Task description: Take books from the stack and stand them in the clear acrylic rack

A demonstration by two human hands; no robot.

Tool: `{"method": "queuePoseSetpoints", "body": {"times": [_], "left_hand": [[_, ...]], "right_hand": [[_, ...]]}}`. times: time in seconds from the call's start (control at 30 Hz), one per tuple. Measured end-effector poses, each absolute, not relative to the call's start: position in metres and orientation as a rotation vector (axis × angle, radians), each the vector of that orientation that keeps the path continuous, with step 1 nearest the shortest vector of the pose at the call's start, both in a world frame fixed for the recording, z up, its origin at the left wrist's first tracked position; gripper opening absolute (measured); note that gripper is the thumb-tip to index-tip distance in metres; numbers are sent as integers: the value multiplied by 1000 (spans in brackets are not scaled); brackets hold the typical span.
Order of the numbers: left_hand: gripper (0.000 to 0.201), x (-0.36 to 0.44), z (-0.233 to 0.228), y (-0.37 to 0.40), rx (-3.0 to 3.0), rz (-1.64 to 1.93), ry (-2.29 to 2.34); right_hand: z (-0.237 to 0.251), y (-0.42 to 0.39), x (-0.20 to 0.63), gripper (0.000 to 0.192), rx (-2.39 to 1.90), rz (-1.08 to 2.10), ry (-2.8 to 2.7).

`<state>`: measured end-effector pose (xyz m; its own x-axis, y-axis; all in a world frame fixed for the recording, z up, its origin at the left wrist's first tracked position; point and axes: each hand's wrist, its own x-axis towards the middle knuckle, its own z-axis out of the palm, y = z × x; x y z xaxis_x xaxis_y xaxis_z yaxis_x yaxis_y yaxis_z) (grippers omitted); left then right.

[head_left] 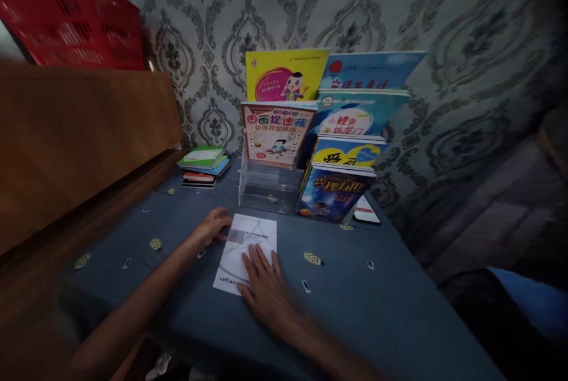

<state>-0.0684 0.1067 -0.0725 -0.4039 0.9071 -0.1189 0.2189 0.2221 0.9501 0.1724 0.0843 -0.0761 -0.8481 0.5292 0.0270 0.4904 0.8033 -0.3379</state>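
White booklet is laid flat on the blue tablecloth, pretty much in the middle of the table and just in front of the clear acrylic stand. It's being pinned down from two sides: the right hand is spread flat on its lower half, fingers extended and slightly apart, palm pressed down. The left hand is set at the booklet's upper left edge, fingers curled loosely with the tips touching the paper's border (whether anything is actually pinched there can't be told, it's a bit blurry).

Behind the booklet, picture books are stacked upright in tiers in the stand: a pinkish-white one at front left, a yellow one behind it, and on the right a dark blue one with more blue and yellow covers rising behind. A phone is lying just beside the stand's right end. A small pile of thin books topped in green is seen at the far left of the table, well apart from the hands. A red plastic basket is perched up on the wooden furniture to the left, and patterned grey wallpaper is behind it all
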Motion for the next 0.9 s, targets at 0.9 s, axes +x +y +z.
{"method": "queuePoseSetpoints", "body": {"times": [0.9], "left_hand": [[57, -63, -30, 69, 1092, 1067, 1258]], "right_hand": [[-122, 144, 190, 53, -808, 603, -2071]]}}
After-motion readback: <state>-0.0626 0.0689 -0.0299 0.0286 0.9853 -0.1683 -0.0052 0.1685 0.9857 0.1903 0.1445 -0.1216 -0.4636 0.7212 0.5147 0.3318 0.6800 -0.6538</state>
